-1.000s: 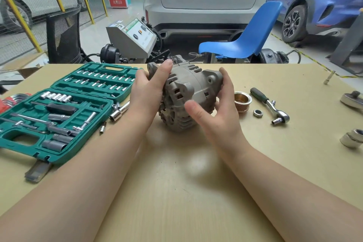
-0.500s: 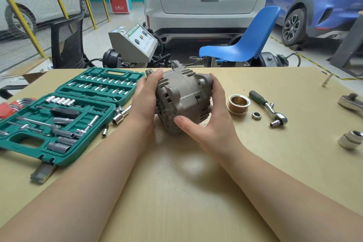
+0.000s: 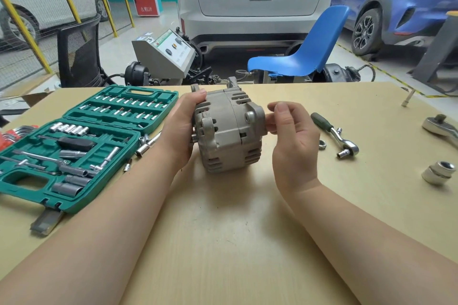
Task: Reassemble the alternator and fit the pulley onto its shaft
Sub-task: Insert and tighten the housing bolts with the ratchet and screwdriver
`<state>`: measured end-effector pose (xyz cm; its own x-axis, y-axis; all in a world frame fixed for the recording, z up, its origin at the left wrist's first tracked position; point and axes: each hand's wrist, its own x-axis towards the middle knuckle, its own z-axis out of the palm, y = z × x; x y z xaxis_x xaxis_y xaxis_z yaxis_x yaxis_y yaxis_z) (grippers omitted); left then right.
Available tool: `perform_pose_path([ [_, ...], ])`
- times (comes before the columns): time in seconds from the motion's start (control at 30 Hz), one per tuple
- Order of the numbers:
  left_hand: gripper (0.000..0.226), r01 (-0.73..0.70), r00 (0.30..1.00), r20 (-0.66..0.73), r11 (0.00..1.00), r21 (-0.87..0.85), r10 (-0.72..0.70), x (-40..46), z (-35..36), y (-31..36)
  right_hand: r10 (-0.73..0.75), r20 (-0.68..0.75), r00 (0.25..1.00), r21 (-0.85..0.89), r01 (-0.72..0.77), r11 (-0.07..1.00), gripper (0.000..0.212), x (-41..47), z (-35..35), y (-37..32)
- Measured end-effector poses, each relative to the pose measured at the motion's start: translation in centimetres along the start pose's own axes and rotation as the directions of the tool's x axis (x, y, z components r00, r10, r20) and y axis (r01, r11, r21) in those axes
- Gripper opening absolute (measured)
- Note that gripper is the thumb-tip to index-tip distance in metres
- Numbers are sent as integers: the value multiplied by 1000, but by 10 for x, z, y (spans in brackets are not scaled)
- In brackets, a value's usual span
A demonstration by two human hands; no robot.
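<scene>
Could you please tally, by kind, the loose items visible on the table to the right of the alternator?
Ratchets: 2
Large socket: 1
Nut: 1
Thin metal pin: 1
Total right of the alternator: 5

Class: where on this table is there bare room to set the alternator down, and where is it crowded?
Bare table lies between the forearms, below the alternator. Crowded: left, beside the socket case; right, around the ratchet.

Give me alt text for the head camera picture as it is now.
A person's left hand grips a grey alternator standing on a tan table, while the right hand reaches its far end. An open green socket set lies left, a ratchet right.
</scene>
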<state>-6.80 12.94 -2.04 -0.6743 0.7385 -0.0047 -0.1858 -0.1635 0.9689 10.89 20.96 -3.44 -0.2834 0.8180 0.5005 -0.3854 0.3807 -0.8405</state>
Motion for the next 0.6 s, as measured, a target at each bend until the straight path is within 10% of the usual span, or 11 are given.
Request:
perform_pose_path([
  [0.6,69,-12,1000,14,1000,3,12,-7,2,2,-122,236,964,-261,184,948,39,-8,1,-1],
])
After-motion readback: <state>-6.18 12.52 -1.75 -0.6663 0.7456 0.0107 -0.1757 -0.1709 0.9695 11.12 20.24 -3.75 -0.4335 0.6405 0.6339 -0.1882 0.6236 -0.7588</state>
